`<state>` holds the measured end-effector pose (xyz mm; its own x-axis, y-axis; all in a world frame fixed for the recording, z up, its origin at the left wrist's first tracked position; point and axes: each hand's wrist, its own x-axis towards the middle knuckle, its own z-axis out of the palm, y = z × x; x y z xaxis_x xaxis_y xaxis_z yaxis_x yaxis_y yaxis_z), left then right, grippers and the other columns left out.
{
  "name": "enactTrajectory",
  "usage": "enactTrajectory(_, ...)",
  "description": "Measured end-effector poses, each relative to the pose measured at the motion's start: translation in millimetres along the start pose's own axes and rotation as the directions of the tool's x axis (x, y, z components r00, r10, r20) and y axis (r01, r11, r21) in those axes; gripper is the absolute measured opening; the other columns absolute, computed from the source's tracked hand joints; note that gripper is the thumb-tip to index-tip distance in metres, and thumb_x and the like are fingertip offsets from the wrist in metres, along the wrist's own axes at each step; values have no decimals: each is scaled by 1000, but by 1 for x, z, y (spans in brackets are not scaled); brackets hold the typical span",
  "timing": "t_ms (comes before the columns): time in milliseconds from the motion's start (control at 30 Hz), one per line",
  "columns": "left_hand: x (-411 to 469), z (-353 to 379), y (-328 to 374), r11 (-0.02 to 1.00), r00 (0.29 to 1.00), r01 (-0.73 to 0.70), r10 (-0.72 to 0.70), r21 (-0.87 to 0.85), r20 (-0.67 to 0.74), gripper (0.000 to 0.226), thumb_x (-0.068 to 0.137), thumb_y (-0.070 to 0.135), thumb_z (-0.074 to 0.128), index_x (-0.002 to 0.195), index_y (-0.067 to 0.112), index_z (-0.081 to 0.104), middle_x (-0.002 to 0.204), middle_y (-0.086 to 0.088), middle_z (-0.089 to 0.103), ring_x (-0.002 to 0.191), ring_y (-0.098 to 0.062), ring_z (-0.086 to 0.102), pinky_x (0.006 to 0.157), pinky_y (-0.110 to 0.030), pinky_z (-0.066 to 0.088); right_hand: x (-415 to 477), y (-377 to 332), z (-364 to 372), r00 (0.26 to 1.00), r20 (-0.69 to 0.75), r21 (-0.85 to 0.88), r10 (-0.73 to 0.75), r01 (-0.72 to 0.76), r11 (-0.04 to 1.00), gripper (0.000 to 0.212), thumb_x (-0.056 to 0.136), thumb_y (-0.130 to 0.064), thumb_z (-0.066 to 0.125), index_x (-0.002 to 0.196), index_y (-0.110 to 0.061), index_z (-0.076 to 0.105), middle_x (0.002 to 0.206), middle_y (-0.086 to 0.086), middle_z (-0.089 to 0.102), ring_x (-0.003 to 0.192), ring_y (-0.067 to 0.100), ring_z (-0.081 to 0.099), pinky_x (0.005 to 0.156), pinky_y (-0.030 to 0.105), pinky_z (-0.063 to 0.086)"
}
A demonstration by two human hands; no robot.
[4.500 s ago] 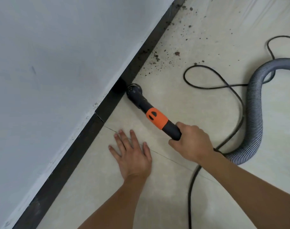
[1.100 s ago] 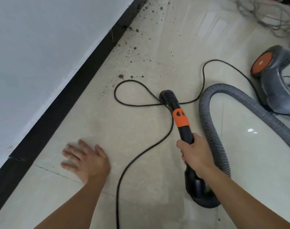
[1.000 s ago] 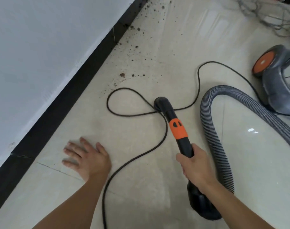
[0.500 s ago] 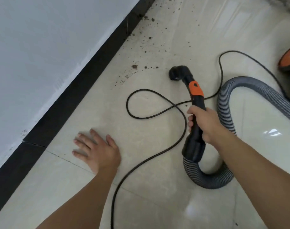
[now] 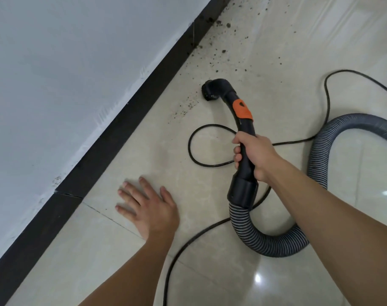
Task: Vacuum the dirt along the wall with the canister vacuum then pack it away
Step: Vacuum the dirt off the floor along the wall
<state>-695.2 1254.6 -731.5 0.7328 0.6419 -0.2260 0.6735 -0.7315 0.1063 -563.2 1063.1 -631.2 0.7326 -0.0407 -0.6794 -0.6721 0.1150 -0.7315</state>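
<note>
Dirt [image 5: 223, 51] lies as dark crumbs on the pale tiled floor [image 5: 298, 36]. It is thickest along the floor's edge below the black skirting board [image 5: 122, 133] and gets thinner away from it. A thin trail of specks runs down to the nozzle [image 5: 209, 93] of the vacuum wand [image 5: 245, 129]. The nozzle points toward the skirting board, near it but apart from it; I cannot tell if its mouth touches the tile.

The wand is black and curved, with an orange collar [image 5: 242, 110] below the bend. The right hand [image 5: 255, 156] grips the wand under this collar, with fingers and thumb wrapped around it. From the wand's thick lower end a grey ribbed hose [image 5: 267, 242] bends in a U under the right forearm and goes up and off at the right.

A black power cord [image 5: 207, 165] makes a loop on the floor just left of the right hand, passes behind the wand, and runs out to the right and to the bottom.

The left hand [image 5: 149, 205] rests flat on the tile with fingers spread, between the cord and the skirting board. Above the skirting board stands a pale grey wall [image 5: 66, 62].
</note>
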Motion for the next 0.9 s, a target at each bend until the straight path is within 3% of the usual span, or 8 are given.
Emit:
enactTrajectory(233, 0, 1, 0, 1000, 1000, -2, 2, 7, -2, 67, 98, 48, 10, 154, 13, 3, 160, -21, -7, 147, -38, -11, 116, -59, -5, -2, -8, 9, 999, 41, -48, 30, -28, 998, 11, 80, -9, 62, 86, -14, 54, 58, 2, 51, 43, 14, 44, 47, 24, 42)
enactTrajectory(567, 0, 1, 0, 1000, 1000, -4, 4, -3, -3, 67, 98, 48, 10, 154, 13, 4, 160, -22, -6, 147, -39, -11, 116, -60, -6, -58, 32, -4, 991, 123, -261, 44, -11, 965, 7, 85, -7, 61, 81, -11, 56, 58, 5, 51, 45, 16, 44, 45, 28, 41)
enactTrajectory(733, 1, 2, -1, 1000, 1000, -7, 7, 3, -6, 67, 97, 48, 8, 154, 14, 2, 160, -21, -8, 147, -38, -12, 116, -59, -7, -25, 15, 15, 998, 51, -188, -42, 51, 981, 8, 80, -7, 63, 79, -12, 56, 57, 5, 50, 41, 16, 44, 45, 26, 41)
enactTrajectory(900, 2, 5, -2, 1000, 1000, -9, 9, 17, -17, 67, 97, 49, 7, 154, 14, 2, 160, -22, -6, 147, -39, -10, 116, -60, -4, 3, -14, 39, 998, 56, -136, -25, 32, 990, 10, 80, -9, 62, 80, -14, 54, 59, 4, 50, 42, 15, 44, 47, 24, 42)
